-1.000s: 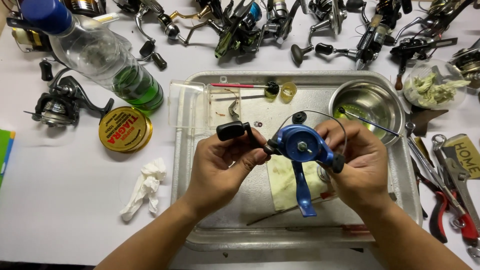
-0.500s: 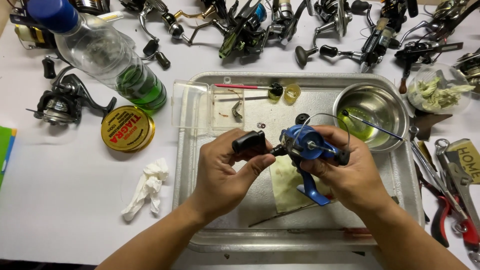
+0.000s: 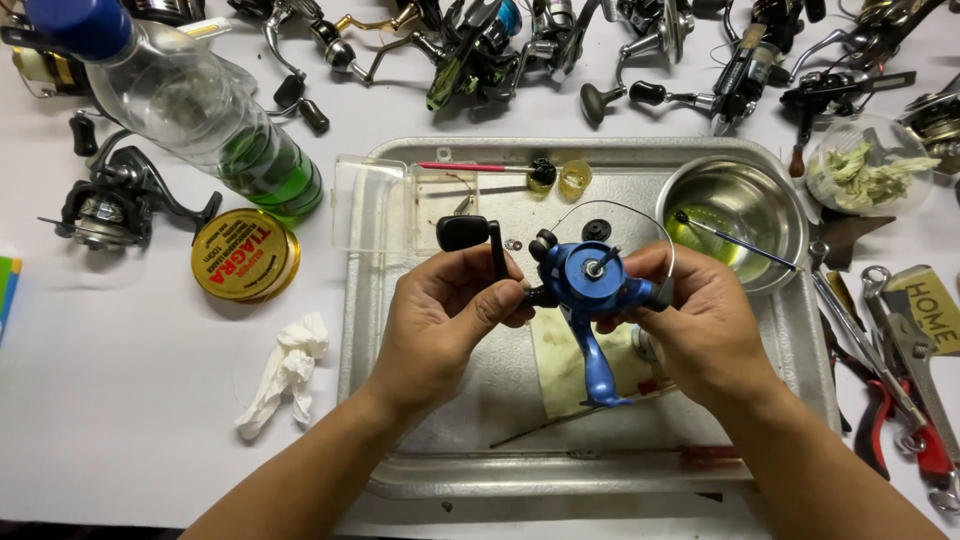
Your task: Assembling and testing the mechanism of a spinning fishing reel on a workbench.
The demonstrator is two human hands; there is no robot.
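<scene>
Above the metal tray [image 3: 800, 400], our right hand [image 3: 705, 330] grips a blue fishing reel [image 3: 590, 290]; our left hand [image 3: 440, 320] pinches its black crank handle [image 3: 470, 235].

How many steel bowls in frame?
1: a steel bowl with green liquid stands in the tray's back right corner, beyond the right hand. No others visible.

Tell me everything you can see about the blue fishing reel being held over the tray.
The blue fishing reel is a small spinning reel with a glossy blue body, seemingly painted metal or plastic. Its spool looks removed, leaving a bare shaft at the rotor's centre. A thin wire bail arcs above, and the blue foot points down toward the metal tray. The left hand grips its black crank handle; the right hand holds the body.
</scene>
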